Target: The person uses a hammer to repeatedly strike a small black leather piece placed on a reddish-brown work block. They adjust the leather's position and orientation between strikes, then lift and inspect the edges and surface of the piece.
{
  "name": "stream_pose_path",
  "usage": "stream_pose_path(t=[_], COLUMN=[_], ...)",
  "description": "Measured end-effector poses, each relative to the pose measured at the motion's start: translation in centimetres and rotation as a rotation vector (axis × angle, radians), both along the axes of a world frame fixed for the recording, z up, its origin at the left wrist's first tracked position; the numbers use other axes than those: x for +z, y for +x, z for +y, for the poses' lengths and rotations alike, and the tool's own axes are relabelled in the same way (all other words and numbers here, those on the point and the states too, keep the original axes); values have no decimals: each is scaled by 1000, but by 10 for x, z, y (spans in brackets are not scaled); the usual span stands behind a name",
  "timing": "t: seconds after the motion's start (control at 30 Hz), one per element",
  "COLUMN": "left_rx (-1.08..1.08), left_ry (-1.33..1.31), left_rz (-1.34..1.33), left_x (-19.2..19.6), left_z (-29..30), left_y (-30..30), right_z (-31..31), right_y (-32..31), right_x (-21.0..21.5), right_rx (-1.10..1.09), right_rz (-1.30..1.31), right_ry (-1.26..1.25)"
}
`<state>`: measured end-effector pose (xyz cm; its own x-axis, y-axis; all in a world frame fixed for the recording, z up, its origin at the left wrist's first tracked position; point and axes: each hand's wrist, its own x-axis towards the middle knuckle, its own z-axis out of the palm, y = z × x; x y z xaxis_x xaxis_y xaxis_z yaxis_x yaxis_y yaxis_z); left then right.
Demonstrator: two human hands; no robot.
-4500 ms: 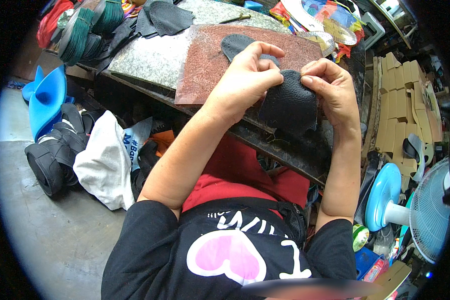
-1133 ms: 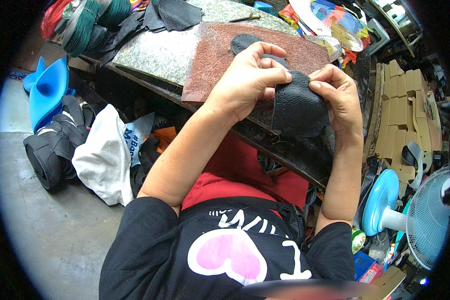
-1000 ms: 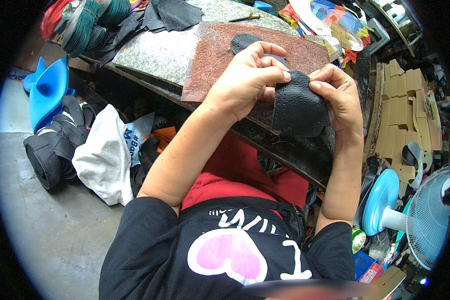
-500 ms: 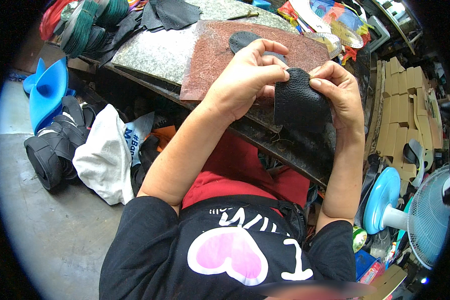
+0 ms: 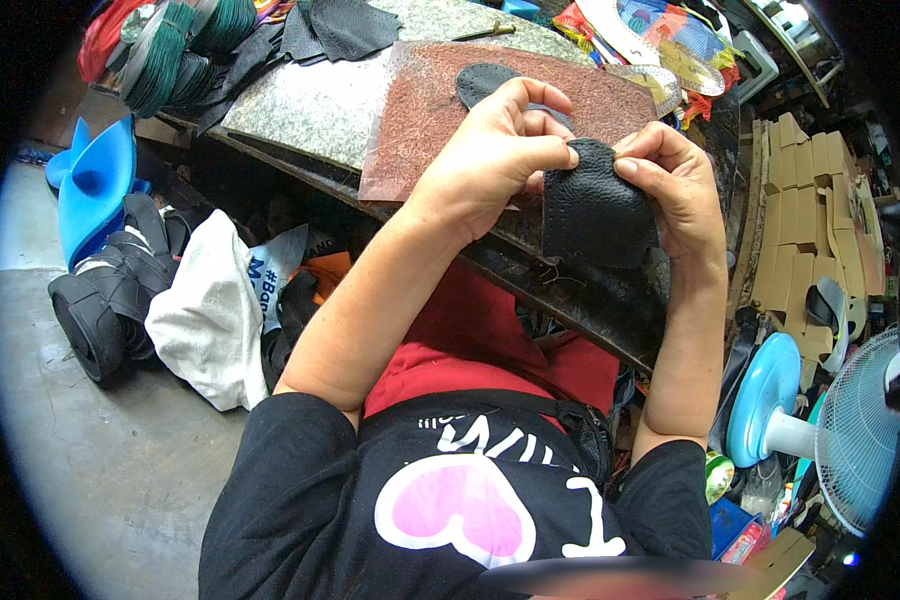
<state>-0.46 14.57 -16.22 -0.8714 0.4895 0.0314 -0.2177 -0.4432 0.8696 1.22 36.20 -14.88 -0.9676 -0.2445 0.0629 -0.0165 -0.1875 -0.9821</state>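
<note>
A black piece of grained leather (image 5: 598, 210) hangs between my two hands above the near edge of the workbench. My left hand (image 5: 505, 150) pinches its upper left corner between thumb and fingers. At the upper right edge, the thumb and forefinger of my right hand (image 5: 675, 185) are closed on the same piece. Behind my left fingers a black sole-shaped piece (image 5: 482, 82) lies on the reddish-brown board (image 5: 410, 130); part of it is hidden by that hand.
Black leather scraps (image 5: 345, 28) and green cord bundles (image 5: 158, 75) lie at the far left of the bench. A thin tool (image 5: 485, 33) rests on the pale slab (image 5: 290, 105). At right stand a blue-and-white fan (image 5: 860, 430) and stacked cardboard (image 5: 800, 210).
The leather piece has shifted slightly left and its face has turned a little. My right fingers have moved slightly left with it; my left hand stays nearly in place.
</note>
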Motion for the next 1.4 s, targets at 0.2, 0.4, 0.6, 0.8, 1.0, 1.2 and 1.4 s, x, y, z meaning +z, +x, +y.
stream_pose_path(t=[0.2, 0.4, 0.6, 0.8, 1.0, 1.2, 1.4], left_rx=[-3, -2, -1, -5, 19, 14, 33], left_ry=[-1, -6, -15, -22, -70, 60, 76], left_rz=[21, 11, 16, 33, 79, -49, -47], left_x=[2, 1, 1, 1, 1, 0, -2], left_z=[0, 0, 1, 1, 2, 0, 1], left_y=[2, 2, 2, 2, 3, 1, 1], right_z=[1, 0, 0, 0, 0, 2, 2], right_y=[0, 0, 2, 0, 1, 1, -1], right_x=[0, 1, 3, 0, 1, 5, 0], right_rx=[2, 1, -11, -6, -2, -48, -7], right_rz=[3, -7, -33, -8, -25, -64, -13], right_ry=[-2, -7, 35, -5, 102, 71, 9])
